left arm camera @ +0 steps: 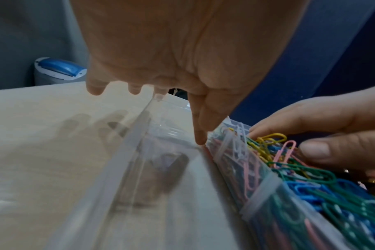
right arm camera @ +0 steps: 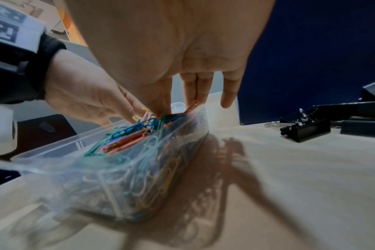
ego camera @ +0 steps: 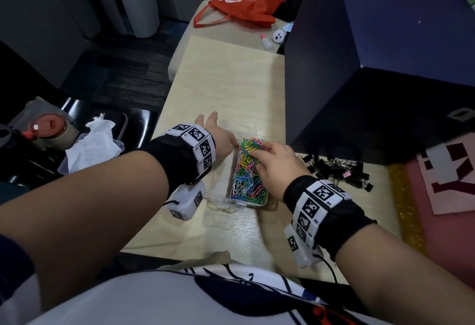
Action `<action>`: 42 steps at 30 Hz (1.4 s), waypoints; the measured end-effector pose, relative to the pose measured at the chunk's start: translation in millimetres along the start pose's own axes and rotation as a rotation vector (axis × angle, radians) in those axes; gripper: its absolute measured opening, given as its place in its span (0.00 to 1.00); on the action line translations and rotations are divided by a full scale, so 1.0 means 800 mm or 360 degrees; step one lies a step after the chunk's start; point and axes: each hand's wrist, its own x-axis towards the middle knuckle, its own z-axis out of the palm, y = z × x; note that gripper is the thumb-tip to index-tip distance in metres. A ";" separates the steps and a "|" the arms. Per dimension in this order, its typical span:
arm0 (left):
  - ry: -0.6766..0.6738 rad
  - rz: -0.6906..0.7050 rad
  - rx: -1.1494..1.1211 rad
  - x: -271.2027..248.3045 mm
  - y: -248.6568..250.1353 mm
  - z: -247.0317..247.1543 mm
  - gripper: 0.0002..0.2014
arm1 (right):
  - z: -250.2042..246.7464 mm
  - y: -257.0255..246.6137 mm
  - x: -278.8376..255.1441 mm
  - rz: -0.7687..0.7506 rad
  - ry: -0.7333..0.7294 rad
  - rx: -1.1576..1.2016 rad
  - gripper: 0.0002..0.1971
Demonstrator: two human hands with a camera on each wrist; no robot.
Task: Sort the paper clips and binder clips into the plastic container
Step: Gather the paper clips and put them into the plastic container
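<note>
A clear plastic container point(ego camera: 264, 200) stands on the light wooden table, and its right part is heaped with coloured paper clips point(ego camera: 248, 170). My right hand point(ego camera: 270, 161) reaches down into the heap; thumb and fingers pinch a few clips point(left arm camera: 274, 143) at its far end. My left hand point(ego camera: 217, 131) lies to the left with its fingers straight, the thumb point(left arm camera: 200, 140) touching the container's wall point(left arm camera: 257, 194). A clear flat part point(left arm camera: 139, 152) of the box lies under that hand. Black binder clips point(ego camera: 336, 170) sit in a loose pile on the table right of the container.
A dark blue box point(ego camera: 359, 80) rises right behind the container and the binder clips. An orange bag point(ego camera: 241, 8) and small white items point(ego camera: 279, 36) lie at the table's far end. Left of the table, a tray holds tissue point(ego camera: 92, 144) and a cup.
</note>
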 end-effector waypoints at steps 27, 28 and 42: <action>0.0081 -0.0023 0.0337 -0.019 0.021 -0.018 0.19 | -0.019 -0.025 0.025 -0.0156 -0.0070 -0.0360 0.21; 0.0072 -0.0010 0.0361 -0.018 0.021 -0.018 0.19 | -0.019 -0.026 0.027 -0.0145 -0.0117 -0.0390 0.21; -0.0041 0.0018 0.0433 -0.020 0.017 -0.027 0.12 | -0.018 -0.031 0.036 -0.0195 -0.0116 -0.0460 0.19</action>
